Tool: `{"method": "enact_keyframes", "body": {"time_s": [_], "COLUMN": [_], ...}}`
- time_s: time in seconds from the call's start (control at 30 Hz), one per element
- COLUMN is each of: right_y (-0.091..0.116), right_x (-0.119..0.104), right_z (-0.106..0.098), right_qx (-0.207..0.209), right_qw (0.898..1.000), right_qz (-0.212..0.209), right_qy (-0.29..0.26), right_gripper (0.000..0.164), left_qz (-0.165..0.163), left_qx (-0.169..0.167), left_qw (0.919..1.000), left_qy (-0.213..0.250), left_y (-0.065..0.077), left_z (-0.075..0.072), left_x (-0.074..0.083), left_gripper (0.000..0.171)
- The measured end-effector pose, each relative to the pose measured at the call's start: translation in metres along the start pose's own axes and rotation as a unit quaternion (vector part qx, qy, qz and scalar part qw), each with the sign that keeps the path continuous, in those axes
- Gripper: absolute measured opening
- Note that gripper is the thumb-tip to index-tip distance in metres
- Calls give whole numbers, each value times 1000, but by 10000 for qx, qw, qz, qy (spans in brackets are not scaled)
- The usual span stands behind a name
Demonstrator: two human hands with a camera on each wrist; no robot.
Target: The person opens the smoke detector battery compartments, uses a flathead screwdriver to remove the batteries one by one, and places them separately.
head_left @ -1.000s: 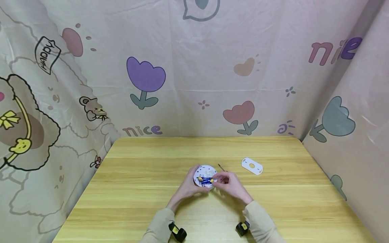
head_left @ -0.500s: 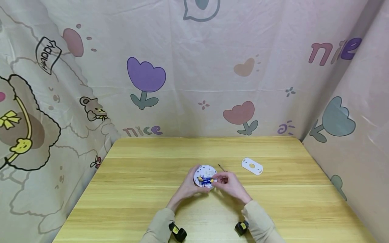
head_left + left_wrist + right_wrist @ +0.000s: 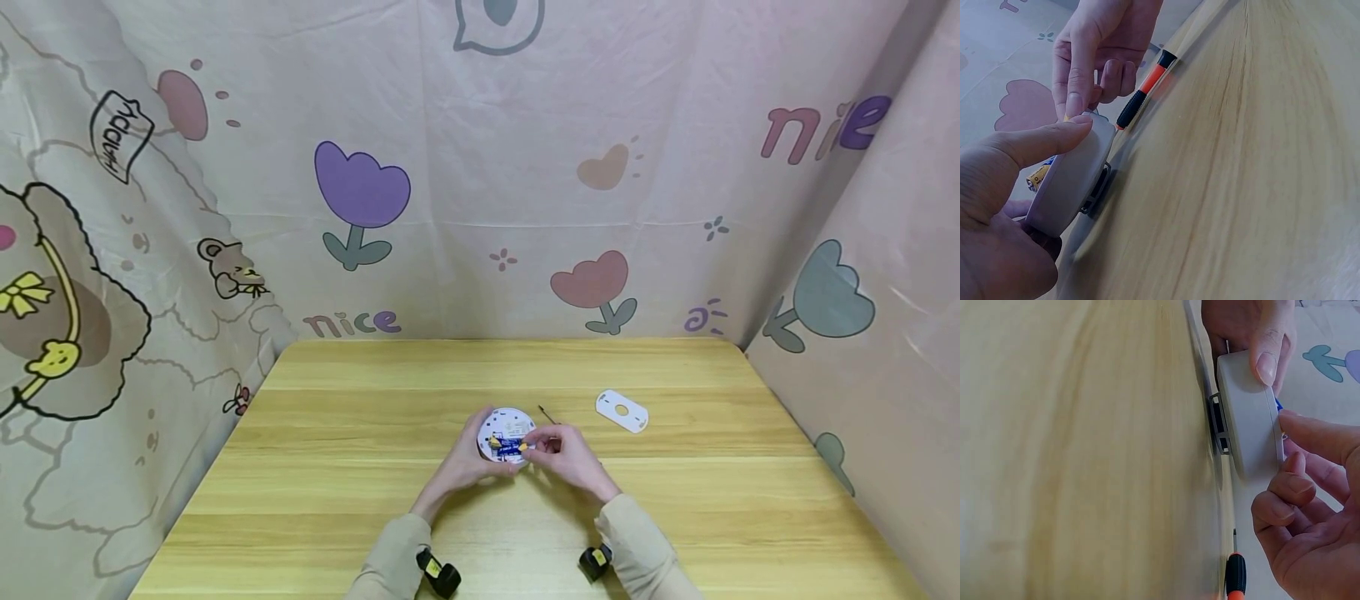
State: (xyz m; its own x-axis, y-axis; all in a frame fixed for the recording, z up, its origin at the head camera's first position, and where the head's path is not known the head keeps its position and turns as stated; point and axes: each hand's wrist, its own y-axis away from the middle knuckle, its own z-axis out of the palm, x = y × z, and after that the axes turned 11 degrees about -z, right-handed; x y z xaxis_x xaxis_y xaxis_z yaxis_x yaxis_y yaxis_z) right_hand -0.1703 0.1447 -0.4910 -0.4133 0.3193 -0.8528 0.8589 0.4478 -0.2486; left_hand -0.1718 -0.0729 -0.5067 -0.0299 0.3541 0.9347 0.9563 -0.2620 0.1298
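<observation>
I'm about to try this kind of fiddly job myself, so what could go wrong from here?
The yellow-ended cylinder juts out from the face of the round white device, so a nudge could dislodge it.

The left hand grips the device by its rim; a hard push from the right hand at the small yellow piece might tilt it.

The screwdriver lies near the right hand and could get knocked.

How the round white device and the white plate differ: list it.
The device is round; the plate is oblong. The device is thick; the plate looks thin. The device is held in the left grip; the plate lies on the table. Both show white faces.
</observation>
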Motion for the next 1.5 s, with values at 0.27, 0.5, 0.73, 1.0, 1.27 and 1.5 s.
{"method": "enact_keyframes", "body": {"time_s": [0.27,0.5,0.73,1.0,1.27,1.5], "right_y": [0,3,6,8,10,12], "right_x": [1,-1,-3,7,10,10], "right_z": [0,-2,-6,-10,-15,-18], "right_qx": [-11,73,220,366,673,1204], "right_qw": [10000,9997,9995,9954,9819,9684], "right_qz": [-52,-194,-177,-25,-75,123], "right_qy": [83,96,-114,-884,-1769,-2182], "right_gripper": [22,21,21,26,35,37], "left_qz": [-4,44,37,-30,21,-20], "left_qx": [-14,14,-7,-12,19,77], "left_qw": [10000,10000,10000,10000,10000,9999], "left_qy": [-30,-56,39,30,-14,-90], "left_y": [0,-1,0,0,0,0], "left_z": [-1,-1,0,0,0,1], "left_x": [-1,-1,-1,-1,-1,-1], "left_gripper": [113,113,113,114,114,113]}}
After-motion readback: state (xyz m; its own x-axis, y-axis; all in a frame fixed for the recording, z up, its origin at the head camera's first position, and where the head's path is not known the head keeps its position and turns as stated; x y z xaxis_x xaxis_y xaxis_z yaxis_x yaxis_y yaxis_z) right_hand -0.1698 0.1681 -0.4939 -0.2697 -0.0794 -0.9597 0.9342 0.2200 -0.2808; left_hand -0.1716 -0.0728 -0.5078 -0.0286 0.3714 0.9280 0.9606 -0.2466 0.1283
